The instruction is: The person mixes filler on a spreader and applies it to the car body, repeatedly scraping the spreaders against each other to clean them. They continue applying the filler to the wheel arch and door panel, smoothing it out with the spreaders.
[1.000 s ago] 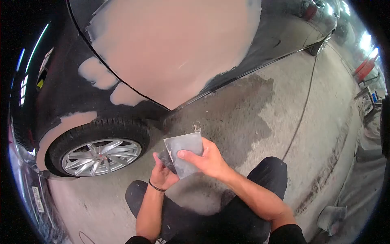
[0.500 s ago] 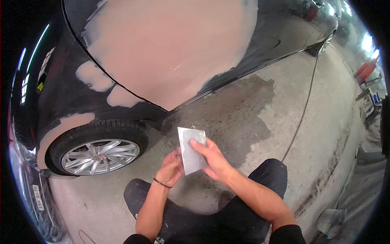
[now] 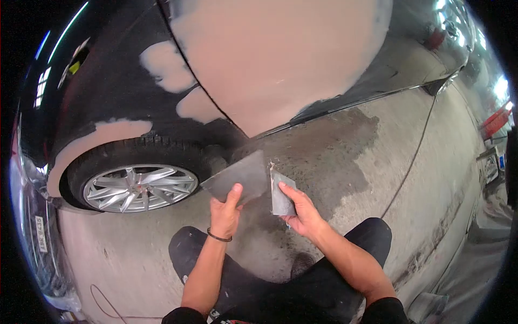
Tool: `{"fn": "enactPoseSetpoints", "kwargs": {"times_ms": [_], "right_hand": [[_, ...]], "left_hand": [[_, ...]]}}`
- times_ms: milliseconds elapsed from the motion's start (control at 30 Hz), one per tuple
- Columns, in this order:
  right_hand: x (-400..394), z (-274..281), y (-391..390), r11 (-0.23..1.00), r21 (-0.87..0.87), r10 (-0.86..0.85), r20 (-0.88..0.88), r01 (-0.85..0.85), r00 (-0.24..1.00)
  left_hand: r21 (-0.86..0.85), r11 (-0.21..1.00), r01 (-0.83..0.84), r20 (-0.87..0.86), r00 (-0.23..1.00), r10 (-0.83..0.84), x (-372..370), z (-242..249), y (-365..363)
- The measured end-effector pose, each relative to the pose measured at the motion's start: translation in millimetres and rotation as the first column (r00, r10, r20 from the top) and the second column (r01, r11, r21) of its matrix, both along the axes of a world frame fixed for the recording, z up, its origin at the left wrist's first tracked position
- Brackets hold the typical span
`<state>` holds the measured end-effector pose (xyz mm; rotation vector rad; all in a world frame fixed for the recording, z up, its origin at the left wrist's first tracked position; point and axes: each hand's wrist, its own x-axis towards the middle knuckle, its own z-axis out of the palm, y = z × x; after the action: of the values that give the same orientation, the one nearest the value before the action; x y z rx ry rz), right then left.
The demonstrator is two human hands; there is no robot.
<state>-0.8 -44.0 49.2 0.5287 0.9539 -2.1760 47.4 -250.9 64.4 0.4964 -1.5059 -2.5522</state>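
My left hand [image 3: 225, 215] grips a thin, wide grey plate [image 3: 240, 175] by its lower edge, thumb on top. The plate has straight edges and slants up to the right. My right hand [image 3: 305, 211] is closed on a smaller grey filler spreader [image 3: 282, 200], with pinkish residue along its upper left edge. The two pieces are apart, side by side, above the floor in front of my knees. Beyond them is a black car door with a large smooth patch of pinkish filler [image 3: 280, 54]. Smaller filler patches [image 3: 168, 67] lie on the fender.
At the left is the car's front wheel [image 3: 141, 189], with filler along the arch. A damp dark stain [image 3: 329, 151] marks the concrete floor [image 3: 135, 254]. A cable [image 3: 413, 162] runs along the floor at the right. Grey sheeting [image 3: 480, 248] lies at the far right.
The grey plate in my left hand now shows to the left of the spreader. The spreader has shifted right and lower in view. The camera has turned slightly, so the car appears further right.
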Motion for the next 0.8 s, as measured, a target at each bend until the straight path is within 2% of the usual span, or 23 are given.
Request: {"fn": "enactPoseSetpoints", "kwargs": {"times_ms": [100, 133, 200, 300, 400, 500, 533, 633, 733, 800], "right_hand": [[-20.0, 0.7, 2.7, 0.994, 0.012, -0.108, -0.088, 0.109, 0.99], [-22.6, 21.5, -0.7, 0.975, 0.074, -0.195, -0.17, 0.209, 0.966], [-32.5, 14.8, 1.7, 0.932, 0.111, -0.285, -0.362, 0.344, 0.888], [-29.2, 5.9, -9.8, 0.859, 0.233, -0.286, -0.522, 0.457, 0.804], [-18.1, 8.5, -27.0, 0.81, 0.322, -0.224, -0.603, 0.491, 0.765], [-8.7, 17.4, -39.8, 0.775, 0.402, -0.151, -0.633, 0.488, 0.76], [-6.9, 22.1, -42.9, 0.78, 0.394, -0.144, -0.642, 0.485, 0.753], [-3.7, 30.9, -49.7, 0.808, 0.367, -0.12, -0.664, 0.461, 0.738], [0.0, 28.5, -55.7, 0.848, 0.355, -0.07, -0.66, 0.393, 0.748], [4.4, 25.0, -62.7, 0.865, 0.391, 0.003, -0.631, 0.314, 0.776]], "left_hand": [[-0.394, 0.901, 0.181, 0.079, 0.983, -0.164, 6.6, -0.8, -8.2], [-0.382, 0.911, 0.155, 0.079, 0.988, -0.135, 8.2, -3.5, -7.9], [-0.359, 0.927, 0.106, 0.08, 0.993, -0.083, 9.7, -5.9, -2.7], [-0.452, 0.888, 0.087, 0.062, 0.996, -0.067, 15.7, 7.1, 3.3], [-0.498, 0.866, 0.046, -0.063, 0.994, -0.088, 18.2, -3.2, 17.1], [-0.554, 0.828, 0.088, -0.055, 0.988, -0.142, 22.9, 7.0, 17.0], [-0.589, 0.801, 0.106, -0.045, 0.986, -0.163, 23.3, 12.7, 15.0], [-0.692, 0.722, 0.025, -0.202, 0.953, -0.227, 26.0, 6.8, 7.9], [-0.73, 0.679, 0.074, -0.136, 0.959, -0.25, 33.3, 10.6, 1.9], [-0.664, 0.742, 0.088, -0.116, 0.969, -0.218, 36.5, 4.9, -0.7]]}}
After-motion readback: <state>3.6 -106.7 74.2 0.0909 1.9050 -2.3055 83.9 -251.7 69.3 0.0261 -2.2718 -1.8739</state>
